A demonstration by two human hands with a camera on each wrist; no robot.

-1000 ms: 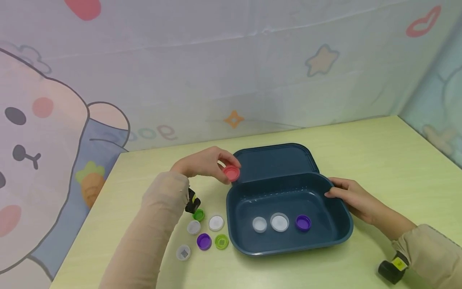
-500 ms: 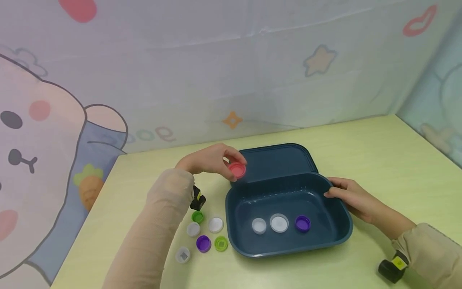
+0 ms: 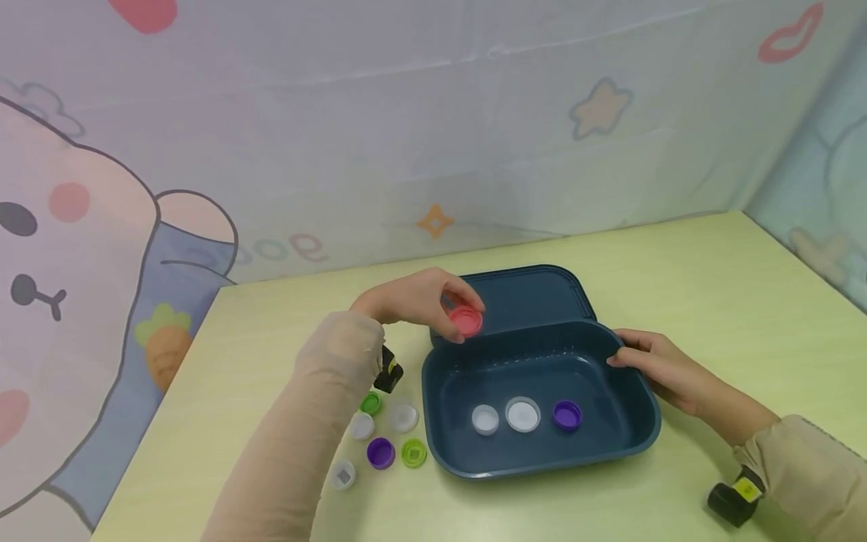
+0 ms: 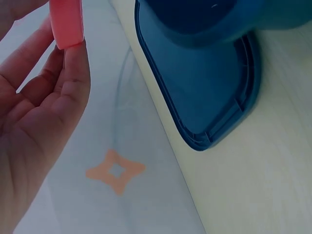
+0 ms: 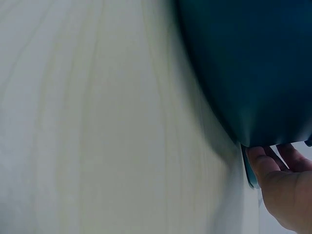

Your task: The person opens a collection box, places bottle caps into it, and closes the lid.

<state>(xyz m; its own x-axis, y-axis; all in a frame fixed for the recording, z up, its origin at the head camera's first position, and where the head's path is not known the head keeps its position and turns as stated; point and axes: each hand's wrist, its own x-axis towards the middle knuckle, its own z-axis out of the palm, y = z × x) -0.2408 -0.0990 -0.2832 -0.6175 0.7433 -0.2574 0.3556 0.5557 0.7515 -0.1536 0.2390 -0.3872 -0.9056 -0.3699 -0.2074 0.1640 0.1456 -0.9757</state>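
Between thumb and fingers my left hand [image 3: 423,299] pinches a red bottle cap [image 3: 467,321], held up over the back left rim of a dark blue box [image 3: 542,459]. In the left wrist view the red cap [image 4: 67,22] is seen edge-on at the fingertips. My right hand [image 3: 667,373] grips the box's right wall, thumb over the rim; the right wrist view shows its fingers against the outside. Inside the box lie a small white cap [image 3: 485,420], a larger white cap [image 3: 523,415] and a purple cap [image 3: 567,415].
Left of the box several caps lie on the table, among them a green cap [image 3: 370,403], a purple cap [image 3: 381,453] and a lime cap [image 3: 414,453]. The dark blue lid [image 3: 528,297] lies flat behind the box. A printed cloth [image 3: 352,150] hangs at the back.
My left hand has moved to the right with the red cap, from beside the box to over its back left rim. The right hand keeps its grip on the box.
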